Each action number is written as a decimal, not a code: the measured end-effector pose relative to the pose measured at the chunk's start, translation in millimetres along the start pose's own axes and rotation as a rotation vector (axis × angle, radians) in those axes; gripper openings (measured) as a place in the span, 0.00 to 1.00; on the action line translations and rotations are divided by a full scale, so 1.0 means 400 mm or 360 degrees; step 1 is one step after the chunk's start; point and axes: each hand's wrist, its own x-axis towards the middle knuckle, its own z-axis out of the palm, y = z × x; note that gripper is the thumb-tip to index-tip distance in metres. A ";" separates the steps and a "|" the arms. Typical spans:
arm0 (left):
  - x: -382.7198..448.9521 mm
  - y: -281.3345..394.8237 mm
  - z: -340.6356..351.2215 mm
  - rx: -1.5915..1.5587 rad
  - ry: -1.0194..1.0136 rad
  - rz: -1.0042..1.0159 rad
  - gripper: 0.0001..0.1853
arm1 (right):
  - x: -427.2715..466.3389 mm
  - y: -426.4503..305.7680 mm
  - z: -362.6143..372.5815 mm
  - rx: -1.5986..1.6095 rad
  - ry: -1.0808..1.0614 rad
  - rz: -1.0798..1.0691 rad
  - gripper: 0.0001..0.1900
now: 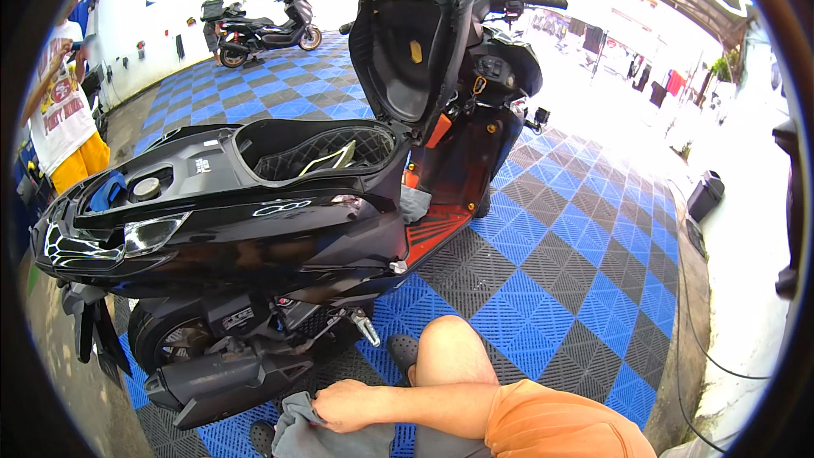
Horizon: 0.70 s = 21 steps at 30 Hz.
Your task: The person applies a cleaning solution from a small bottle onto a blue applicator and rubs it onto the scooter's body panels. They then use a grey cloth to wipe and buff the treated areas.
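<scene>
My right hand (346, 404) grips a grey cloth (294, 423) low in front of me, beside the muffler (222, 381) of a black scooter (254, 235). My left hand is out of view. The scooter stands before me with its seat (407, 57) tipped up. Inside the uncovered storage compartment (267, 159) is a quilted lining, with a yellowish-edged item (340, 159) in it. A blue cloth (108, 192) lies near the fuel cap (146, 188) at the tail. Another grey cloth (414, 203) rests by the red footboard (439, 229).
The floor has blue and dark grey interlocking tiles (521, 315). A passenger footpeg (365, 327) juts out near my knee. At the left stands a person (63, 108) in yellow shorts. Farther back is another scooter (267, 28). A cable (690, 331) runs along the right wall.
</scene>
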 end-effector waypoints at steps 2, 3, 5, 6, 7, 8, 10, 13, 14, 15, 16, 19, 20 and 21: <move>0.001 0.000 0.007 0.0012 0.0006 -0.0001 0.20 | -0.002 0.001 -0.002 0.0004 -0.0005 0.0000 0.20; 0.002 0.002 0.009 0.0025 -0.0007 0.0011 0.21 | -0.003 0.003 -0.003 0.0026 0.0019 0.0003 0.20; 0.002 -0.001 0.013 0.0060 -0.0005 0.0041 0.21 | -0.002 0.006 -0.003 -0.0011 0.0068 -0.0067 0.22; 0.002 -0.002 0.013 0.0065 -0.0003 0.0054 0.21 | -0.003 0.007 -0.002 -0.0028 0.0059 -0.0090 0.23; 0.002 -0.002 0.012 0.0083 -0.0002 0.0070 0.21 | -0.003 0.007 -0.001 -0.0012 0.0086 -0.0094 0.23; 0.000 -0.002 0.011 0.0095 -0.0003 0.0084 0.21 | -0.003 0.007 0.000 0.0000 0.0080 -0.0077 0.23; -0.001 -0.001 0.011 0.0136 -0.0011 0.0121 0.21 | -0.002 0.005 0.002 0.0013 0.0080 -0.0066 0.22; -0.001 0.002 0.014 0.0113 -0.0005 0.0092 0.21 | 0.000 0.003 0.006 0.0013 0.0104 -0.0066 0.20; -0.001 0.002 0.015 0.0107 -0.0007 0.0087 0.21 | 0.002 0.002 0.007 0.0010 0.0110 -0.0066 0.19; -0.001 0.002 0.016 0.0097 -0.0002 0.0085 0.21 | 0.003 0.002 0.009 0.0008 0.0113 -0.0065 0.18; -0.002 0.002 0.016 0.0096 -0.0003 0.0081 0.21 | 0.005 0.002 0.011 0.0004 0.0102 -0.0058 0.17; -0.001 -0.001 0.018 0.0079 -0.0001 0.0062 0.21 | 0.009 0.007 0.018 -0.0009 0.0082 -0.0039 0.16; -0.001 -0.001 0.018 0.0079 -0.0004 0.0060 0.21 | 0.009 0.009 0.019 -0.0008 0.0088 -0.0045 0.16; -0.001 -0.001 0.019 0.0076 -0.0006 0.0058 0.21 | 0.010 0.010 0.020 -0.0003 0.0098 -0.0053 0.16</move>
